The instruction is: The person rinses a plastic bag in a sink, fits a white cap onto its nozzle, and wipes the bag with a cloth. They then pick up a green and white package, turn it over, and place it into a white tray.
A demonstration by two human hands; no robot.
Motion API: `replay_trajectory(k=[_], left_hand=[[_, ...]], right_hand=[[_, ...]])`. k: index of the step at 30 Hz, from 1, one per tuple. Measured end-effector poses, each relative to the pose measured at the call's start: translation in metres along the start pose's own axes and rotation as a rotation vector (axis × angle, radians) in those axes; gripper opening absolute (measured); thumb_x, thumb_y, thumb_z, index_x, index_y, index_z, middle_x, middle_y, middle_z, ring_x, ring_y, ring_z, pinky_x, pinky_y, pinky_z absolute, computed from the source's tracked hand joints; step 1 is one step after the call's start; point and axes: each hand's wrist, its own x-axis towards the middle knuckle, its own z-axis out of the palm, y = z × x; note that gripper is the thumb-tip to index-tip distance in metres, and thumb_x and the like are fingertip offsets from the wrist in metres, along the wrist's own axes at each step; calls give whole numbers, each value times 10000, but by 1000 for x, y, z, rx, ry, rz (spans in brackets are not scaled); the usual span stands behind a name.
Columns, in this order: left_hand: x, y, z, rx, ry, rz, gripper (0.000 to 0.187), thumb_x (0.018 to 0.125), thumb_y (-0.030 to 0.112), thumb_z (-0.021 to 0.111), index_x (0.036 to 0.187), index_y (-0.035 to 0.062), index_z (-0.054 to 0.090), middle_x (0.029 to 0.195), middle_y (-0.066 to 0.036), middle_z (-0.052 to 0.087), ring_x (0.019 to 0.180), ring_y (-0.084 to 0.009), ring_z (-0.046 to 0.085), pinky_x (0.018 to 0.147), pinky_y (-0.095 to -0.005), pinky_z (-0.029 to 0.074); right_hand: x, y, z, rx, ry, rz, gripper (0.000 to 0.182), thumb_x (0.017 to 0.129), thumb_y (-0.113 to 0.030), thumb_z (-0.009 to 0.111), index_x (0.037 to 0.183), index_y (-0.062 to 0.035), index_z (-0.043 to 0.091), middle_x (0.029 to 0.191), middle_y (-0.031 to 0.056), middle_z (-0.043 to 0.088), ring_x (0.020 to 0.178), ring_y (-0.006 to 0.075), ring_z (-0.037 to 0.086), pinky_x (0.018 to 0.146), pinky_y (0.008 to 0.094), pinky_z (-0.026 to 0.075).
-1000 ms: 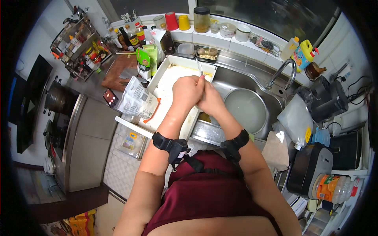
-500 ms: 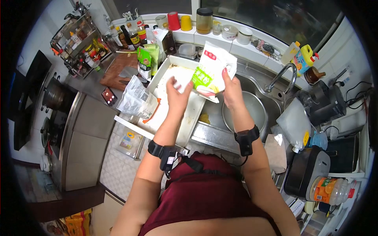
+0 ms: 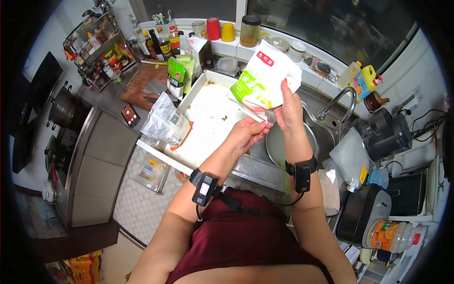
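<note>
My right hand (image 3: 289,110) grips a white and green food bag (image 3: 265,78) by its right side, thumb on the front, tilted above the sink edge. The fingers of my left hand (image 3: 248,134) are pinched together at the bag's lower corner, beside a small grey piece I cannot make out. Below the bag lies a white drawer (image 3: 201,146) with dark specks and brownish stains on its bottom. A silver-white printed bag (image 3: 164,122) with an orange edge leans at the drawer's left side. Green packets (image 3: 176,78) stand behind it.
On the right is a sink with a metal basin (image 3: 283,146) and a curved faucet (image 3: 341,97). To the left are a wooden cutting board (image 3: 142,84) and a phone (image 3: 130,115). Bottles, cups and jars line the back ledge. An open lower drawer (image 3: 153,173) sticks out below.
My left hand has moved right, from over the white drawer to the bag's lower corner, and its fingers have closed. The bag has shifted right and shows more of its front.
</note>
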Motion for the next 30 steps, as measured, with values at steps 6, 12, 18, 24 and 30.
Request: replay_trajectory(k=[6,12,18,24,30], left_hand=[[-5,8,-5,276,113,-48,105,838,72,588,931,37,553,842,-69,639,673,-83,587,580,-184,492],[-1,9,-9,402,48,-36,34,842,58,574,866,48,552,815,-54,638,666,-73,588,571,-172,490],[8,9,-5,740,145,90,727,770,186,697,1326,-15,274,1224,-234,461,1085,-236,503,889,-316,432],[48,44,25,453,-337,125,853,763,272,704,1383,44,164,1317,-151,392,1186,-213,406,967,-328,351],[77,7,59,449,-324,-155,528,812,365,626,1206,53,467,1142,-58,564,1054,-165,540,892,-326,438]], right_hand=[[7,-20,-12,36,35,33,441,905,-234,503,1241,27,384,1208,148,510,1081,266,530,895,425,454],[10,-34,-34,92,11,52,445,906,-210,500,1254,34,367,1215,146,504,1107,258,509,924,416,430],[5,-57,-64,-76,-52,65,412,905,-195,503,1231,33,397,1184,117,523,1066,229,536,917,387,438],[-7,-66,-112,-199,-139,220,395,878,-235,558,1156,36,486,1101,109,572,1000,182,565,863,320,458],[-22,-73,-159,-184,-187,329,375,870,-223,575,1149,18,505,1074,76,586,985,140,555,870,282,432]])
